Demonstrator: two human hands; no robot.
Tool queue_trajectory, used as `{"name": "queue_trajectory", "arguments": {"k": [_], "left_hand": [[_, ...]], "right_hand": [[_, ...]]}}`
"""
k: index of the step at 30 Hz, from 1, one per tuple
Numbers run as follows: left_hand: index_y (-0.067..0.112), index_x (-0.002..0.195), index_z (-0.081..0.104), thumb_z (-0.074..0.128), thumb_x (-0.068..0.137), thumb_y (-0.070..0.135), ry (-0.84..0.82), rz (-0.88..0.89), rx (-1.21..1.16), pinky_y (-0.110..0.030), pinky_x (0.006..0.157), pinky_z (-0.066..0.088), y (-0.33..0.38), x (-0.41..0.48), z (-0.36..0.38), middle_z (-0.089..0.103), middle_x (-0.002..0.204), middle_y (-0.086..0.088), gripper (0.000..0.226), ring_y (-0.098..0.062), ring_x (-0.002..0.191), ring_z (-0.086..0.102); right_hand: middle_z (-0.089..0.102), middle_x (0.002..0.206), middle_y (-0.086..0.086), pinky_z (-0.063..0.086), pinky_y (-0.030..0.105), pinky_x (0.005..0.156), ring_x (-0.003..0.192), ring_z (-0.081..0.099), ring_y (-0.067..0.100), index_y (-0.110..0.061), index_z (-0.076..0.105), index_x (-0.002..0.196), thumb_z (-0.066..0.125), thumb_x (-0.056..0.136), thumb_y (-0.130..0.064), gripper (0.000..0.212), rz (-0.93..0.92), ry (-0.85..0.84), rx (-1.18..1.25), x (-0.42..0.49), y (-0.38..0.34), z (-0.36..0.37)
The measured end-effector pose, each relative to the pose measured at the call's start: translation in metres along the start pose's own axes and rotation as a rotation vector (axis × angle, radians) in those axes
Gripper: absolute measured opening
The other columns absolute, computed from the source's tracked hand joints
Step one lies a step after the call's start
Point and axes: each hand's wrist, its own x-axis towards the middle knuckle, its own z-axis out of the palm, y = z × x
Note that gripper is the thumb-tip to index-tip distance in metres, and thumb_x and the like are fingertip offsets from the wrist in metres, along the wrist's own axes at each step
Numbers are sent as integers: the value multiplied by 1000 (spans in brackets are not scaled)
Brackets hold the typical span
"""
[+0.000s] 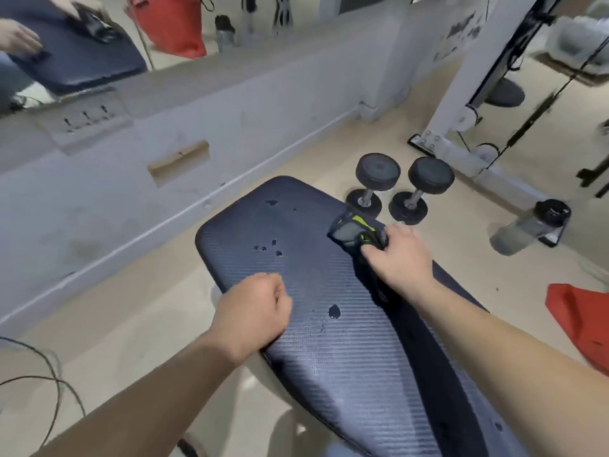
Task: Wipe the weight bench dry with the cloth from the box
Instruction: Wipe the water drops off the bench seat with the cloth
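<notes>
The dark blue padded weight bench (pixel 306 278) runs from the middle of the view toward the lower right. Water drops (pixel 334 311) dot its ribbed top, with more near the far end. My right hand (pixel 400 258) presses a dark cloth (pixel 349 230) with grey and yellow-green patches onto the bench's right side; the cloth trails back under my forearm. My left hand (pixel 253 313) rests as a fist on the bench's left edge, with nothing visible in it.
Two black dumbbells (pixel 402 188) stand on the floor beyond the bench. A bottle (pixel 530 225) lies to the right, with a red bag (pixel 583 321) nearer me. A white machine frame (pixel 461 120) with cables stands behind. A wall mirror (pixel 99 44) is on the left, and black cable (pixel 43 384) loops on the floor.
</notes>
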Motion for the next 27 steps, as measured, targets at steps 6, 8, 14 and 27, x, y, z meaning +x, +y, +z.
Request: {"name": "queue_trajectory", "arguments": {"k": [6, 8, 14, 27], "left_hand": [[27, 77, 47, 47, 87, 32, 108, 69, 37, -36, 78, 50, -1, -13, 31, 53, 83, 6, 11, -24, 87, 57], [28, 84, 55, 52, 87, 30, 137, 65, 34, -35, 83, 47, -1, -26, 32, 55, 90, 5, 5, -24, 93, 56], [25, 116, 66, 51, 94, 32, 28, 193, 115, -35, 99, 46, -4, -62, 24, 56, 124, 8, 28, -21, 117, 50], [24, 124, 60, 44, 97, 29, -135, 245, 240, -37, 98, 48, -27, -48, 9, 51, 118, 2, 32, -22, 123, 51]], "right_hand": [[48, 100, 3, 35, 46, 100, 105, 54, 35, -16, 46, 94, 53, 85, -28, 17, -124, 82, 43, -13, 9, 28], [56, 112, 9, 32, 42, 105, 115, 54, 36, -13, 50, 104, 52, 88, -20, 17, -163, 16, 33, -27, 10, 26], [52, 147, 13, 40, 39, 107, 135, 46, 38, -14, 54, 129, 53, 91, -23, 39, -140, -262, -41, -74, 6, 1], [11, 173, 10, 8, 38, 127, 159, 11, 29, -14, 24, 162, 35, 106, -43, 64, -89, -340, -257, -93, -30, 13]]}}
